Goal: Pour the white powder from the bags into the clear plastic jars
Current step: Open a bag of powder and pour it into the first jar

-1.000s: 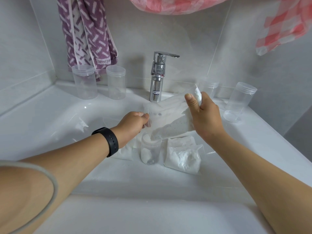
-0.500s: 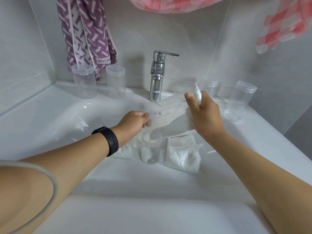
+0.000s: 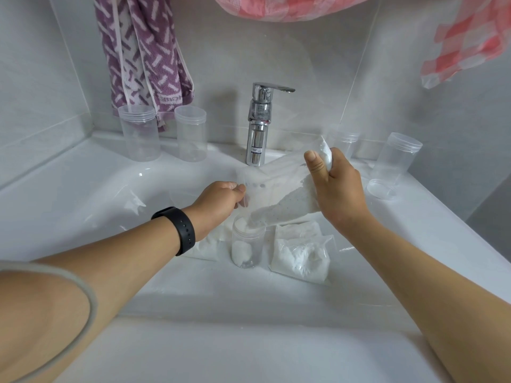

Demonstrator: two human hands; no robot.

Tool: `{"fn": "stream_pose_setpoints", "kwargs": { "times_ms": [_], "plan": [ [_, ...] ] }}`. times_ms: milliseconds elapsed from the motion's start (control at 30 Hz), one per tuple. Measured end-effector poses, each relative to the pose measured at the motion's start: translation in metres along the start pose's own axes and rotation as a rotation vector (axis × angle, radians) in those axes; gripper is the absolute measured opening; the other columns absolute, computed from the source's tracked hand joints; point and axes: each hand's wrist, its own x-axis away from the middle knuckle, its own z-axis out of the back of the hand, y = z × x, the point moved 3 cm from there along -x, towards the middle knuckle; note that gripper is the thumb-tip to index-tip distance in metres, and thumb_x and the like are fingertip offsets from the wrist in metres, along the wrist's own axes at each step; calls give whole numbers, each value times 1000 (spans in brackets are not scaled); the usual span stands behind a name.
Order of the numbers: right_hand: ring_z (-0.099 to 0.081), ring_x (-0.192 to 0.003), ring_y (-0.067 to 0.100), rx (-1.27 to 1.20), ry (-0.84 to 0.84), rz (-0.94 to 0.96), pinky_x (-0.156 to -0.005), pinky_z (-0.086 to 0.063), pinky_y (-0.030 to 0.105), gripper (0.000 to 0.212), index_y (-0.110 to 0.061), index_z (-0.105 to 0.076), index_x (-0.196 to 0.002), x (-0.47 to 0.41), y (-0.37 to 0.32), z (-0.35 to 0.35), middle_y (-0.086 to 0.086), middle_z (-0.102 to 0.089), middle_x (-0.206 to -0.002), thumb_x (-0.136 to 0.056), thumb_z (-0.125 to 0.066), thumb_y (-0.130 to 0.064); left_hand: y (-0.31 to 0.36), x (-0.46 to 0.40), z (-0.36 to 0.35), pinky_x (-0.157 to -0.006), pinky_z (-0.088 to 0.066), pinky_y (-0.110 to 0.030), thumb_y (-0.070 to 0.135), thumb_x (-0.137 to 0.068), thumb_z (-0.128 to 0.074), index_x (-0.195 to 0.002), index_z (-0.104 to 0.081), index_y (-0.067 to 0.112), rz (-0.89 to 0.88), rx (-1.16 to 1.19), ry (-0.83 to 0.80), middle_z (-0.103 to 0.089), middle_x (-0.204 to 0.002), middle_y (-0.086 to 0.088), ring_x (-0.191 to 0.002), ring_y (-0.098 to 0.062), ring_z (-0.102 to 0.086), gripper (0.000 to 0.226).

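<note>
Two hands on one bag (image 3: 279,194) here, and we are mid-pour. Our right hand (image 3: 338,189) has its grip wrapped round the raised, bunched end, while our left hand (image 3: 221,201) pinches the lower edge by the mouth, just above the open jar (image 3: 247,244) standing in the basin (image 3: 83,205).

To do this well, we judge the mouth should sit right over the jar's rim, narrowed into a spout by the left grip, with the right hand lifting gently so the white powder (image 3: 293,205) slides rather than dumps. Nothing braces the jar, so a nudge from the bag could tip it; light taps on the bag look safer than a squeeze.

Now the containers. The jar under the spout holds a small heap at the bottom and is mostly unfilled. A second bag (image 3: 301,254) with plenty of powder lies just beside it on the right, and another one (image 3: 203,246) lies on its left, partly hidden by our wrist. Two clear jars (image 3: 139,134) stand by the back-left wall and look empty; two more (image 3: 395,164) sit at the right, one with a loose lid (image 3: 381,189) lying at its foot.
</note>
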Motion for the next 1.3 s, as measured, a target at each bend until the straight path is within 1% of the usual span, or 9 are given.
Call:
{"fn": "stream_pose_setpoints", "kwargs": {
  "times_ms": [200, 433, 567, 700, 900, 1033, 1167, 1267, 1300],
  "plan": [
    [-28, -52, 8, -2, 4, 11, -49, -29, 23, 51, -20, -28, -73, 1, -2, 0, -5, -31, -63, -98, -52, -57, 0, 0, 1, -98, -47, -41, 30, -106, -45, -105, -70, -3, 2, -3, -2, -65, -98, -8, -91, -19, -57, 41],
    [-28, -51, 7, -8, 12, 19, -48, -29, 22, 51, -20, -28, -72, 1, -2, 0, -6, -30, -62, -98, -52, -57, 0, 0, 1, -96, -47, -39, 29, -106, -45, -104, -70, -4, -8, -6, -2, -66, -97, -6, -91, -18, -57, 41],
    [-29, -51, 7, -6, 19, 21, -48, -29, 22, 51, -21, -30, -72, 0, 0, 0, -7, -32, -61, -98, -54, -58, 1, 0, -1, -92, -46, -35, 28, -106, -45, -105, -70, -5, -8, -5, -7, -65, -94, -4, -90, -17, -57, 42],
    [-31, -53, 7, -18, 20, 18, -48, -29, 22, 51, -18, -35, -74, 0, 2, 0, -6, -37, -62, -97, -54, -60, 1, 1, -2, -96, -47, -39, 29, -106, -45, -107, -70, -4, -2, 1, -6, -67, -98, -4, -91, -17, -58, 41],
    [-33, -51, 6, -20, 20, 20, -48, -30, 20, 49, -22, -33, -71, 0, 0, 0, -8, -35, -61, -97, -54, -58, 0, 1, -1, -98, -47, -40, 29, -106, -45, -105, -70, -4, 2, 0, -4, -66, -96, -4, -91, -17, -57, 41],
    [-33, -53, 8, -17, 18, 20, -49, -30, 22, 49, -21, -34, -72, 1, 1, 0, -6, -37, -62, -97, -54, -59, -1, -1, -1, -98, -47, -41, 30, -106, -46, -101, -70, -3, 5, 0, -1, -66, -94, -4, -90, -17, -57, 41],
    [-33, -53, 8, -21, 21, 23, -49, -30, 23, 49, -20, -36, -73, 0, 1, 0, -5, -38, -62, -98, -54, -58, -3, -1, -1, -98, -48, -42, 30, -105, -46, -87, -68, 6, 8, -8, -10, -66, -97, -7, -91, -18, -58, 38],
    [-31, -54, 9, -24, 17, 20, -49, -29, 24, 50, -18, -36, -74, 0, 1, 0, -2, -38, -64, -97, -54, -59, -4, 0, -1, -98, -48, -42, 30, -105, -46, -94, -70, 0, 9, -6, -10, -65, -97, -7, -92, -19, -57, 40],
    [-30, -54, 9, -18, 16, 18, -49, -29, 24, 51, -18, -36, -74, 0, 1, 0, -2, -38, -64, -97, -54, -60, -4, -1, -1, -97, -48, -41, 30, -105, -46, -92, -69, 1, 8, -4, -11, -66, -98, -7, -92, -18, -57, 39]
  ]
}}
